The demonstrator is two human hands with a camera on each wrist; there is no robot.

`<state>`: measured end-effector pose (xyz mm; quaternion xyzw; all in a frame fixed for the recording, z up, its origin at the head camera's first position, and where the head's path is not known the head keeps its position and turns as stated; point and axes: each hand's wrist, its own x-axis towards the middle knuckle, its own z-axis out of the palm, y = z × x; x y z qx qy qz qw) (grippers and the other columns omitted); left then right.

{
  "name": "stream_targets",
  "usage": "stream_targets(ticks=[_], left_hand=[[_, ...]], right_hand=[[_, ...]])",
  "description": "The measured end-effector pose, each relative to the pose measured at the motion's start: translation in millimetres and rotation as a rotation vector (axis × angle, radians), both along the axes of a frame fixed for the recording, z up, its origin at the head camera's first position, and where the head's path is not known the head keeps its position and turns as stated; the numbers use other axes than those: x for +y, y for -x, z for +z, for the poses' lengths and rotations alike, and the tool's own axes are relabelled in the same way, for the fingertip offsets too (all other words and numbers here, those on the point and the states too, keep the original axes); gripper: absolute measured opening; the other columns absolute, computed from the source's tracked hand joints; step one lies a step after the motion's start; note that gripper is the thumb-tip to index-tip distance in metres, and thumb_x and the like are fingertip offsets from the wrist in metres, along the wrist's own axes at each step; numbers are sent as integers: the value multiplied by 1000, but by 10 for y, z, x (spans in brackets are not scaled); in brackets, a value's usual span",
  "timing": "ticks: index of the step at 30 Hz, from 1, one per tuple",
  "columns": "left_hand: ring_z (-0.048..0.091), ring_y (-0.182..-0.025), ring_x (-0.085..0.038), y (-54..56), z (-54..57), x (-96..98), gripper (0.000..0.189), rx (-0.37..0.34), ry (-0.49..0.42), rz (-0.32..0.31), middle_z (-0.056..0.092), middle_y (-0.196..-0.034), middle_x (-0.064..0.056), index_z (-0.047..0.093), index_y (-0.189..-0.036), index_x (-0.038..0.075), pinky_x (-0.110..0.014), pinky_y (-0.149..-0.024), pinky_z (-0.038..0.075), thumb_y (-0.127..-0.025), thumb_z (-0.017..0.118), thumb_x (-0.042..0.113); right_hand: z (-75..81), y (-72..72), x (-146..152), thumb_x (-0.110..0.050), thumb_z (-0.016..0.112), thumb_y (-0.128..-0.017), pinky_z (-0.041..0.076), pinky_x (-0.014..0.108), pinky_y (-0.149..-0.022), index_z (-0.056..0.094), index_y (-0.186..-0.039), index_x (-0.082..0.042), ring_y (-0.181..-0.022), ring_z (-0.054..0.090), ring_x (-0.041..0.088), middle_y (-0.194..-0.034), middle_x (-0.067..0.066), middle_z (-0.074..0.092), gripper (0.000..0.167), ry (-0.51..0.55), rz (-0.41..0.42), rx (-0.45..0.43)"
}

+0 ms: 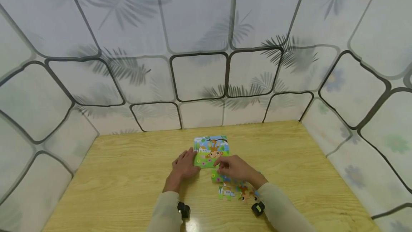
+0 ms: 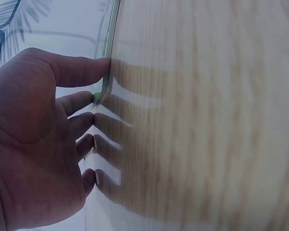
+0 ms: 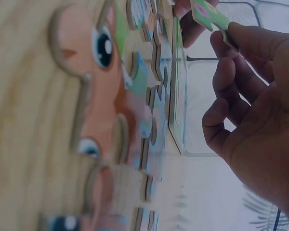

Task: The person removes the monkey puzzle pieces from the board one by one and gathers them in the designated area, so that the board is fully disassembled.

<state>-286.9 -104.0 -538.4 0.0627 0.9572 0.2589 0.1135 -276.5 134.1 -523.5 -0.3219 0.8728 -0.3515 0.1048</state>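
Observation:
A puzzle board (image 1: 210, 148) printed with a monkey hanging from a branch lies flat on the table. My left hand (image 1: 186, 164) rests at the board's left edge, fingers spread out; in the left wrist view its thumb touches the board's rim (image 2: 109, 53). With thumb and forefinger, my right hand (image 3: 255, 82) pinches a green puzzle piece (image 3: 214, 17) with a pink flower, held up off the table. Loose puzzle pieces (image 1: 226, 191) lie below the board, partly hidden under the right hand and forearm. One brown piece (image 3: 91, 91) carries the monkey's eyes.
The wooden table (image 1: 128, 174) meets a patterned fabric wall (image 1: 199, 78) at the back, with more such walls at both sides. A small black wrist device (image 1: 258, 208) sits by the right cuff, and a similar device (image 1: 184, 210) by the left.

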Motion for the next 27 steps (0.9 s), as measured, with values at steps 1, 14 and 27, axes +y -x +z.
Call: stream_targets(ticks=[1, 14, 27], left_hand=[[23, -147, -34, 0, 1, -2, 65, 4, -3, 0, 26, -160, -10, 42, -146, 12, -67, -110, 21, -86, 64, 27], [21, -148, -33, -2, 15, -14, 66, -14, -20, 5, 24, -161, -9, 40, -147, 12, -65, -111, 19, -87, 63, 25], [21, -147, -33, 1, 10, 3, 66, -17, -21, 9, 24, -161, -9, 40, -147, 12, -65, -111, 19, -86, 63, 25]], right_hand=[[1, -23, 10, -26, 63, -95, 47, 21, -60, 66, -114, -16, -64, 54, 0, -81, -10, 65, 22, 4, 11, -14], [-31, -319, 119, -24, 67, -92, 50, 18, -60, 69, -104, -19, -59, 55, -4, -76, -13, 67, 14, 21, 148, -207], [-60, -507, 146, -18, 73, -84, 48, 13, -62, 75, -100, -15, -63, 52, -9, -75, -16, 65, 17, -94, 227, -67]])
